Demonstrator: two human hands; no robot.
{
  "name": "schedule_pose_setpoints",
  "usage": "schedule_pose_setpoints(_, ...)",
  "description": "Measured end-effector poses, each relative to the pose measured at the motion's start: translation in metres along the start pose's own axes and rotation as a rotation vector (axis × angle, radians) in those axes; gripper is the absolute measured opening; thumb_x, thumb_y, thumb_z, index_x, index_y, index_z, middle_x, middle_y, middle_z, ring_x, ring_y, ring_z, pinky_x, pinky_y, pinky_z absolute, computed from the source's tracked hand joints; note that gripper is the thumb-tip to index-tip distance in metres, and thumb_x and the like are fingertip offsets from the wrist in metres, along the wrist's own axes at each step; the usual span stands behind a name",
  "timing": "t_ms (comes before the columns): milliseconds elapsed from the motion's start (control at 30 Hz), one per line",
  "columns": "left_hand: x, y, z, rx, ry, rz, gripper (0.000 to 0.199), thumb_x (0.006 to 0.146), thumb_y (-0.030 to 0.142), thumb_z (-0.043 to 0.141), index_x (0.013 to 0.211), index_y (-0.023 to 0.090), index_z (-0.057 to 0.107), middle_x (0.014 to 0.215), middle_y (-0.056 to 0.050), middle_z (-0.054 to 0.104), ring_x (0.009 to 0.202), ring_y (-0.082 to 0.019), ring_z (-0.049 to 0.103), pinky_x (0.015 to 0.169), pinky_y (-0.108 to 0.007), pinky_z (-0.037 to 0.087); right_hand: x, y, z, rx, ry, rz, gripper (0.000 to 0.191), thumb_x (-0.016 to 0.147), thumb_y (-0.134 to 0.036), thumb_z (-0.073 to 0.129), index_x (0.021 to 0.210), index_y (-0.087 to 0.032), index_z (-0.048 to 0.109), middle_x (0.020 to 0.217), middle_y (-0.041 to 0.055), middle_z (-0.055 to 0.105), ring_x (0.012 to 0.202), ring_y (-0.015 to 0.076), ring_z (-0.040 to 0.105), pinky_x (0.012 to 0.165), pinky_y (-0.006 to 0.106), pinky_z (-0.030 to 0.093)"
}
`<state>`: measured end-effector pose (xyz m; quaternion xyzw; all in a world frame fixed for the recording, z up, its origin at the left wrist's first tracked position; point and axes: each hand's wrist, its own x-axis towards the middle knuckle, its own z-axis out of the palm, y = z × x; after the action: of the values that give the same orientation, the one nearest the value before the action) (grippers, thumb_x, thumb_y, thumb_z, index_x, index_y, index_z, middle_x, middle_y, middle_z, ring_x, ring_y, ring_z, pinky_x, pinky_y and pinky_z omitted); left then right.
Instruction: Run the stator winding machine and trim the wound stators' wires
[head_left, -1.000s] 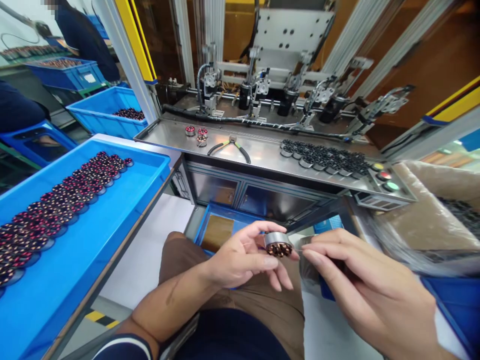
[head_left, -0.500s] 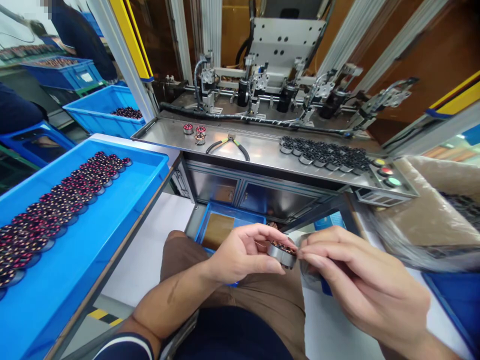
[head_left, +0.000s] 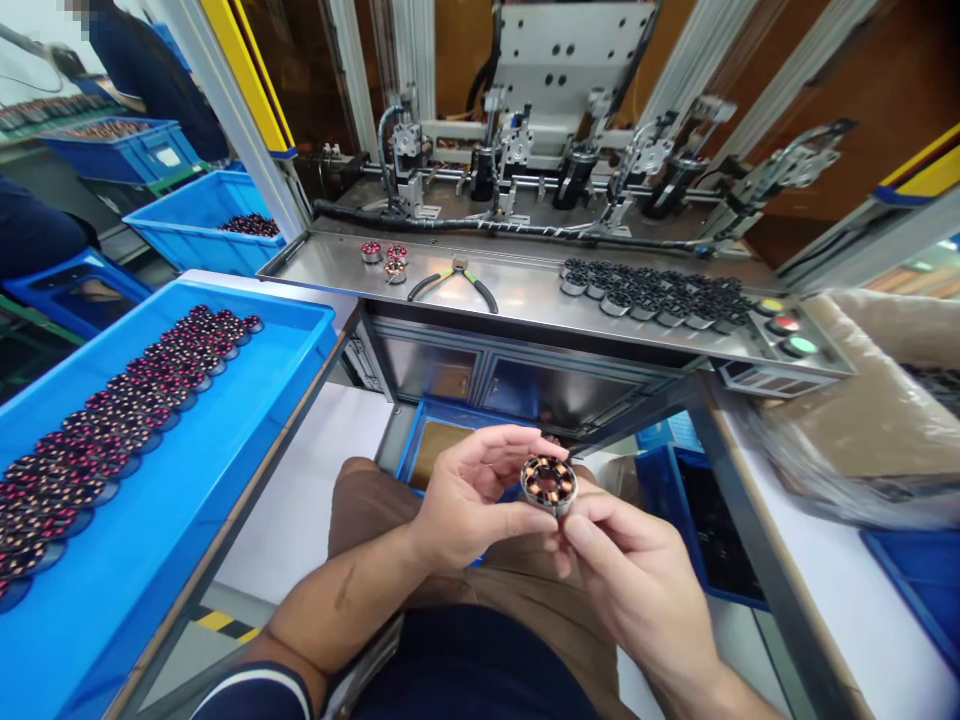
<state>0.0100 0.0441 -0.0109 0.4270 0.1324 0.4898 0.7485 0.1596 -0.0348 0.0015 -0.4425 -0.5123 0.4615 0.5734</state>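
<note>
Above my lap, my left hand (head_left: pixel 480 500) grips a motor stator (head_left: pixel 549 484) by its rim, thumb at the near side and fingers at the far side. The stator is a round metal ring with copper windings and black insulation, its wound face tilted up toward me. My right hand (head_left: pixel 637 570) is closed at the stator's lower right edge, thumb and fingertips against it. Whether a loose wire end is also between those fingertips, I cannot tell.
On the machine's metal ledge lie pliers (head_left: pixel 459 278), red-and-copper stators (head_left: pixel 395 262) and rows of black stators (head_left: pixel 652 295). Push buttons (head_left: pixel 796 346) sit at the right end. A blue tray (head_left: pixel 247 400) of wound stators stands left; a plastic-lined box (head_left: pixel 847 420) is at right.
The stator has turned from edge-on to showing its wound face. My right hand has moved left and lower, from beside the stator to its lower edge. The view has shifted slightly.
</note>
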Motion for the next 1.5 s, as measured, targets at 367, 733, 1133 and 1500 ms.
schedule_pose_setpoints(367, -0.005, 0.011, 0.001, 0.300, -0.220, 0.076, 0.053, 0.066, 0.015, 0.090, 0.116, 0.022, 0.073, 0.117, -0.010, 0.075, 0.117, -0.025, 0.066, 0.103, -0.036, 0.052, 0.009, 0.009, 0.004, 0.576, -0.306, 0.164, 0.033, 0.091, -0.044, 0.062, 0.112, -0.021, 0.072, 0.089, 0.0095, 0.070, 0.074, 0.0176, 0.065, 0.071, 0.031, 0.057)
schedule_pose_setpoints(733, 0.005, 0.009, -0.008, 0.251, -0.004, 0.150, 0.028, 0.068, 0.014, 0.088, 0.092, 0.018, 0.073, 0.078, -0.003, 0.079, 0.081, -0.019, 0.075, 0.080, -0.032, 0.059, -0.001, 0.022, -0.011, 0.462, -0.111, 0.249, 0.044, 0.070, -0.045, 0.084, 0.108, -0.024, 0.074, 0.095, 0.0046, 0.064, 0.083, 0.0160, 0.059, 0.075, 0.026, 0.050)
schedule_pose_setpoints(1133, -0.002, -0.005, -0.012, 0.381, 0.044, -0.177, 0.056, 0.061, 0.029, 0.093, 0.111, 0.014, 0.073, 0.105, -0.010, 0.075, 0.081, -0.014, 0.065, 0.076, -0.025, 0.053, -0.003, 0.019, -0.017, -0.611, 0.070, -0.607, 0.059, 0.076, 0.003, 0.070, 0.131, -0.016, 0.059, 0.113, 0.0114, 0.060, 0.106, 0.0221, 0.059, 0.089, 0.037, 0.050)
schedule_pose_setpoints(1500, -0.006, 0.012, -0.002, 1.049, -0.142, 0.420, 0.047, 0.076, 0.028, 0.084, 0.118, 0.016, 0.068, 0.106, -0.012, 0.077, 0.090, -0.020, 0.071, 0.078, -0.030, 0.059, 0.000, 0.007, -0.022, -0.455, -0.048, -0.376, 0.037, 0.085, -0.018, 0.070, 0.121, -0.018, 0.060, 0.115, 0.0125, 0.054, 0.108, 0.0262, 0.055, 0.088, 0.043, 0.049)
